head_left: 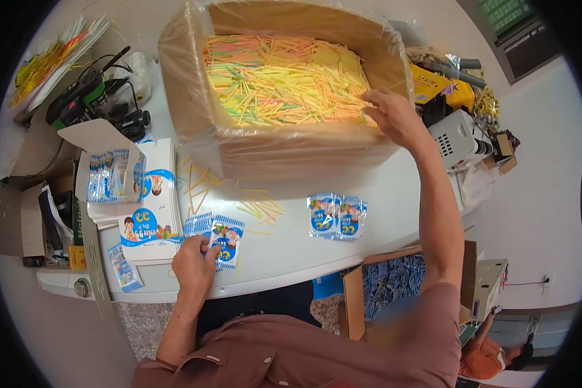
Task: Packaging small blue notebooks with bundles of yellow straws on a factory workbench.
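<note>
A large cardboard box lined with clear plastic stands at the back of the white table. Thin sticks in yellow, orange, pink and green, like small plastic straws, fill it in a thick layer. My right hand reaches over the right side of the box, its fingers apart and bent down at the sticks; nothing shows in its grasp. Near the front edge, my left hand has thumb and fingers closed on a blue-and-white sachet. Another sachet lies partly under it.
Two sachets lie right of centre. Loose sticks are scattered before the box. At left, an open carton of sachets sits on stacked flat cartons. An open box of blue packets stands below the table. Another person is at lower right.
</note>
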Action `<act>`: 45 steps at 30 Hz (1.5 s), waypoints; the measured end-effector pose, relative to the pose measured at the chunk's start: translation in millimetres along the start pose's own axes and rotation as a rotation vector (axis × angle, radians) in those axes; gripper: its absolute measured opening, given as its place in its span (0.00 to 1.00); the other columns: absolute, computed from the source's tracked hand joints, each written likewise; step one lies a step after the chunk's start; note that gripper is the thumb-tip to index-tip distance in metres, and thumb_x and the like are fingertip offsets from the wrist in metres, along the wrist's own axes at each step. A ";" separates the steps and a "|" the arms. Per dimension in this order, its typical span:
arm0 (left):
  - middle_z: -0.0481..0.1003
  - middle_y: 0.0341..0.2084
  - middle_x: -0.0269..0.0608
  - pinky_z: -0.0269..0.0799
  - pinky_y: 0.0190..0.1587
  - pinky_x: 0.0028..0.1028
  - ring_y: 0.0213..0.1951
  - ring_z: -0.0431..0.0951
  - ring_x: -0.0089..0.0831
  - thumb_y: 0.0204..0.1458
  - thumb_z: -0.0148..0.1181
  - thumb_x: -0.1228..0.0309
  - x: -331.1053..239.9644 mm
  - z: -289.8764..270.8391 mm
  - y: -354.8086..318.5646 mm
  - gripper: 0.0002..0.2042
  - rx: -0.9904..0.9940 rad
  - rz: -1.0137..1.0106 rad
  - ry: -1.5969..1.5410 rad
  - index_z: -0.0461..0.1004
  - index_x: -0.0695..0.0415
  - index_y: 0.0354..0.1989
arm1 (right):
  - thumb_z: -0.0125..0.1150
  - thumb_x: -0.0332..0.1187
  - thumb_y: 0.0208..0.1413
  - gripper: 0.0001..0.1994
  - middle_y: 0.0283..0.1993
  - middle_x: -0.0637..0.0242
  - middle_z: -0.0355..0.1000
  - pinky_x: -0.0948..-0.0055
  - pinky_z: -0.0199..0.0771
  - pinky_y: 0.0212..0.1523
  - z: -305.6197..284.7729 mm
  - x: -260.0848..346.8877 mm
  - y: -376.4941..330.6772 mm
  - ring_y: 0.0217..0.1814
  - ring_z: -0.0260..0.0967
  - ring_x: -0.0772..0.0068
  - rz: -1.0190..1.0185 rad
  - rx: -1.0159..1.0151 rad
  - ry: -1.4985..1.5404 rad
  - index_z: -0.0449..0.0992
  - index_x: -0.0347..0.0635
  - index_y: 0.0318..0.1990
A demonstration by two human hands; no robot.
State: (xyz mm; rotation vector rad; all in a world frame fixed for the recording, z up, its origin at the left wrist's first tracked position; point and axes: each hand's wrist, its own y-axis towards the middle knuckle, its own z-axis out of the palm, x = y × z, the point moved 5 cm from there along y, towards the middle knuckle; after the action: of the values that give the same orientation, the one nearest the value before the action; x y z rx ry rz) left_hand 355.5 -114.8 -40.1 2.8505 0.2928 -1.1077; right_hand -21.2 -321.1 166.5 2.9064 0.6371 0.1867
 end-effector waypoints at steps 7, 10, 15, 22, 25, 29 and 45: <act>0.78 0.25 0.46 0.74 0.32 0.35 0.28 0.80 0.42 0.43 0.71 0.74 -0.1 0.2 -4.6 0.09 -0.076 0.041 -0.137 0.78 0.60 0.32 | 0.60 0.32 0.54 0.14 0.50 0.53 0.72 0.61 0.69 0.57 46.0 -20.4 45.8 0.56 0.68 0.52 -0.091 0.424 -0.215 0.76 0.39 0.48; 0.79 0.24 0.45 0.74 0.31 0.32 0.27 0.80 0.39 0.44 0.71 0.75 -4.1 -6.5 -8.5 0.07 -0.158 0.211 0.001 0.80 0.62 0.30 | 0.57 0.32 0.54 0.11 0.49 0.53 0.71 0.60 0.68 0.57 61.5 -17.1 48.5 0.56 0.68 0.53 -0.091 0.455 -0.324 0.75 0.38 0.43; 0.79 0.25 0.46 0.75 0.31 0.33 0.27 0.80 0.40 0.46 0.70 0.75 -3.3 -4.9 -7.2 0.05 -0.164 0.209 0.028 0.81 0.61 0.29 | 0.56 0.31 0.55 0.08 0.47 0.55 0.71 0.57 0.66 0.56 69.9 -25.5 44.5 0.56 0.67 0.53 -0.168 0.287 -0.426 0.73 0.37 0.39; 0.78 0.25 0.45 0.73 0.29 0.33 0.26 0.80 0.41 0.48 0.68 0.75 -7.7 -7.3 -10.8 0.04 -0.202 0.257 -0.002 0.79 0.60 0.28 | 0.54 0.33 0.60 0.09 0.42 0.47 0.72 0.54 0.66 0.51 44.9 -38.2 36.7 0.50 0.68 0.45 -0.097 0.256 -0.260 0.70 0.35 0.39; 0.76 0.23 0.44 0.72 0.28 0.34 0.25 0.78 0.41 0.49 0.68 0.76 -12.9 -12.7 -12.1 0.05 -0.220 0.281 -0.026 0.77 0.61 0.28 | 0.51 0.35 0.64 0.11 0.36 0.43 0.71 0.52 0.67 0.44 27.4 -45.2 32.3 0.44 0.68 0.39 0.040 0.114 -0.006 0.69 0.34 0.39; 0.74 0.22 0.45 0.70 0.26 0.33 0.23 0.75 0.39 0.51 0.65 0.77 -19.8 -18.7 -16.8 0.05 -0.202 0.290 -0.106 0.74 0.62 0.29 | 0.48 0.36 0.67 0.12 0.32 0.44 0.71 0.55 0.67 0.37 8.6 -43.5 28.4 0.35 0.67 0.40 -0.002 -0.065 -0.003 0.68 0.33 0.39; 0.69 0.30 0.30 0.62 0.37 0.17 0.34 0.65 0.15 0.65 0.51 0.71 -56.7 -43.0 15.7 0.08 -0.044 0.104 -1.136 0.69 0.63 0.34 | 0.50 0.39 0.67 0.13 0.32 0.54 0.76 0.67 0.79 0.30 65.9 145.3 -109.6 0.32 0.77 0.61 0.413 0.495 1.711 0.70 0.35 0.45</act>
State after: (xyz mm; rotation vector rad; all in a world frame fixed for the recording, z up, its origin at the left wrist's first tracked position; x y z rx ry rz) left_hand 346.2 -133.1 29.8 1.7282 0.0691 -2.3353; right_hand 75.7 -169.8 94.6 2.4302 0.1171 2.9338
